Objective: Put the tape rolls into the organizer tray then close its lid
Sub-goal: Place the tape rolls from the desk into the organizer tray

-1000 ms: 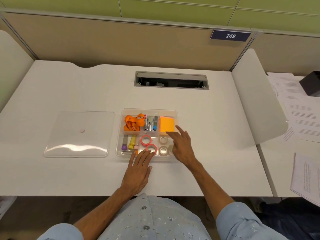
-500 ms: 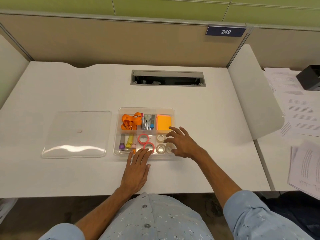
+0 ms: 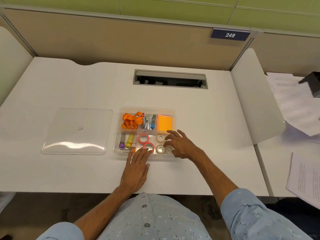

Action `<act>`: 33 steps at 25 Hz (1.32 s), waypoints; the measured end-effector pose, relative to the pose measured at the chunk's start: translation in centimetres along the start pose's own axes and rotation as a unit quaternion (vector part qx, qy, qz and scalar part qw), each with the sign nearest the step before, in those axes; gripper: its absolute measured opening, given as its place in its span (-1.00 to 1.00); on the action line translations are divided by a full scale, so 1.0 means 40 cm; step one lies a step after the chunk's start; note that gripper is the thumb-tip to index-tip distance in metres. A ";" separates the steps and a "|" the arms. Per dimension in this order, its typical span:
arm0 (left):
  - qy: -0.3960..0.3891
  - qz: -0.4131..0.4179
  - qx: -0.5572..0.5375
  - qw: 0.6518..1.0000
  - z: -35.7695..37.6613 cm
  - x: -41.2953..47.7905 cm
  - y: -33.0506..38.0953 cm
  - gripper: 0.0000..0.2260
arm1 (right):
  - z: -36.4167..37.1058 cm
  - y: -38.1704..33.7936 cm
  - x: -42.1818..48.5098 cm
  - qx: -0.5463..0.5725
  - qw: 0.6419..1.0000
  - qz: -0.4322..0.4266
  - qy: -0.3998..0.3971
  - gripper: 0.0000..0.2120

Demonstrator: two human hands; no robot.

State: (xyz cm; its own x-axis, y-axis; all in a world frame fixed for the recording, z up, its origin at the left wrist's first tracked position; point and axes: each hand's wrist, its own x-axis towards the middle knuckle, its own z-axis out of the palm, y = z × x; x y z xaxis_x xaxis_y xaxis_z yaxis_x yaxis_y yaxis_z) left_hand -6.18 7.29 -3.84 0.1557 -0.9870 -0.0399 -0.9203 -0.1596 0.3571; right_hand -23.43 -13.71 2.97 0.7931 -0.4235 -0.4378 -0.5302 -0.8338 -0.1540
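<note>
A clear organizer tray (image 3: 147, 109) sits mid-desk without its lid. In its front middle compartment lie two pink tape rolls (image 3: 143, 138) (image 3: 149, 147). The front right compartment holds three whitish tape rolls (image 3: 160, 138) (image 3: 160, 149); the third is partly hidden by my fingers. My left hand (image 3: 136, 168) lies flat on the desk, fingertips on the tray's front edge by the nearer pink roll. My right hand (image 3: 181, 144) hovers with spread fingers over the tray's front right corner, holding nothing. The clear lid (image 3: 76, 131) lies flat left of the tray.
The tray also holds an orange lanyard (image 3: 131, 121), a stapler (image 3: 148, 122), orange sticky notes (image 3: 164, 122) and markers (image 3: 129, 140). A cable slot (image 3: 170, 79) opens at the back. A white divider (image 3: 256, 101) stands right; papers (image 3: 303, 177) lie beyond it.
My right hand drew back from the sticky-note compartment to the front right corner of the tray and spread its fingers. My left hand stayed put.
</note>
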 end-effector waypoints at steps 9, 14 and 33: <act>-0.008 0.000 0.005 1.000 0.003 0.001 -0.006 -0.51 | -0.011 -0.015 0.007 0.088 0.987 0.068 0.120 -0.60; -0.019 0.003 0.007 1.000 0.005 0.004 -0.014 -0.50 | 0.020 -0.073 0.027 0.095 0.965 0.170 0.176 -0.57; -0.019 0.027 0.019 0.999 -0.005 0.010 -0.026 -0.50 | 0.053 -0.130 0.071 0.085 0.951 0.261 0.140 -0.51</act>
State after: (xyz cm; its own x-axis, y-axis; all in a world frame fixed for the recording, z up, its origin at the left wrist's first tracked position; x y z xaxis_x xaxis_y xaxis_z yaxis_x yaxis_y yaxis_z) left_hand -5.09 7.08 -4.02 0.0924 -0.9940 -0.0580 -0.9402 -0.1063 0.3236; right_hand -19.06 -9.81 0.66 0.4441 -0.8619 -0.2447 -0.8959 -0.4242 -0.1319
